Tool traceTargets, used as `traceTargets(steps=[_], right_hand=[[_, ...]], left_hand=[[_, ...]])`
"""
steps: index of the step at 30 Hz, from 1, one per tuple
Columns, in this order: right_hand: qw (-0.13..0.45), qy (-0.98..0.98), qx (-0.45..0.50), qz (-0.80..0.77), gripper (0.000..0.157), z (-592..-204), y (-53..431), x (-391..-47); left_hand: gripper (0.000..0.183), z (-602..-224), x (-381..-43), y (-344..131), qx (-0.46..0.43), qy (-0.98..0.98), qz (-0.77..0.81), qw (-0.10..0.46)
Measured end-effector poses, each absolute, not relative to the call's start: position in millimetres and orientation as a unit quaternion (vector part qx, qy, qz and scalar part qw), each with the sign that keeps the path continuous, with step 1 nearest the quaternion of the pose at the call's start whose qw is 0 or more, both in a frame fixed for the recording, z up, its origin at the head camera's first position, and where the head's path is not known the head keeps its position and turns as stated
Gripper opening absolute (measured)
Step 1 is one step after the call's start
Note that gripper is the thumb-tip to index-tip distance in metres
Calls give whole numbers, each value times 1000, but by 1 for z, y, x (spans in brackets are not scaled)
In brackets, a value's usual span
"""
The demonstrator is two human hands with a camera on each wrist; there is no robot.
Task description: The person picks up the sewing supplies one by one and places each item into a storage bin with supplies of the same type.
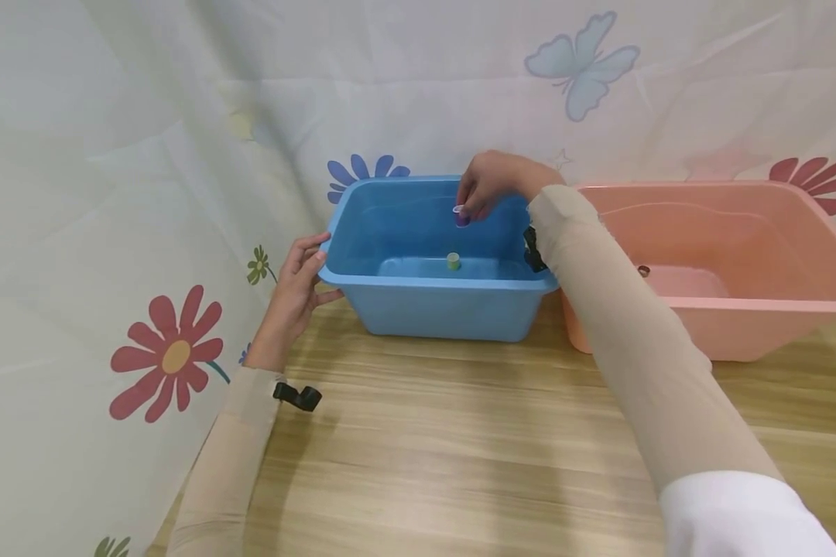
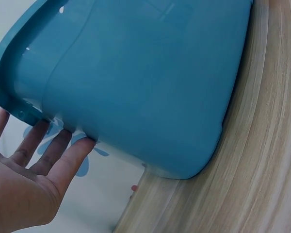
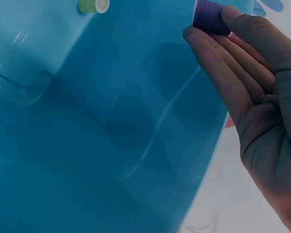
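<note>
My right hand (image 1: 488, 184) pinches a small purple cylinder with a pale rim (image 3: 211, 17) between thumb and fingertips, above the inside of the blue tub (image 1: 446, 311). Below it, on the tub floor, stands a small light-green cylinder with a whitish hollow end (image 1: 453, 261). At the tub's left end my left hand (image 1: 298, 280) touches the rim. In the left wrist view its fingers (image 2: 70, 158) reach out fairly straight, their tips against the tub's outer wall just below the rim.
A pink tub (image 1: 759, 329) stands right of the blue one, partly behind my right forearm, with a small dark ring-like piece (image 1: 644, 271) inside. Both tubs sit on a wood-grain table (image 1: 418, 433). A patterned curtain (image 1: 425, 93) hangs behind and to the left.
</note>
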State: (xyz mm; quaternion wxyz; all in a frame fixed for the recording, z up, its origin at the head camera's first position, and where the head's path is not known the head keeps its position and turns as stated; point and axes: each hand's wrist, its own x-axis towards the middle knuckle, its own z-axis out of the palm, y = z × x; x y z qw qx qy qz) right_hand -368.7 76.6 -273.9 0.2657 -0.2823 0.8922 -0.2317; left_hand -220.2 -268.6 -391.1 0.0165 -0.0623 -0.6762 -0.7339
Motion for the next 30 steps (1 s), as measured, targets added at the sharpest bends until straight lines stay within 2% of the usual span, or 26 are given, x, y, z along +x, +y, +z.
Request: traceTargets(steps=[16, 30], right_hand=[[299, 891, -299, -167, 23, -300, 74, -363], [287, 909, -293, -76, 25, -317, 67, -354]], left_hand=[[43, -391, -215, -265, -60, -680, -731, 19], [42, -392, -215, -265, -57, -679, -732, 20]])
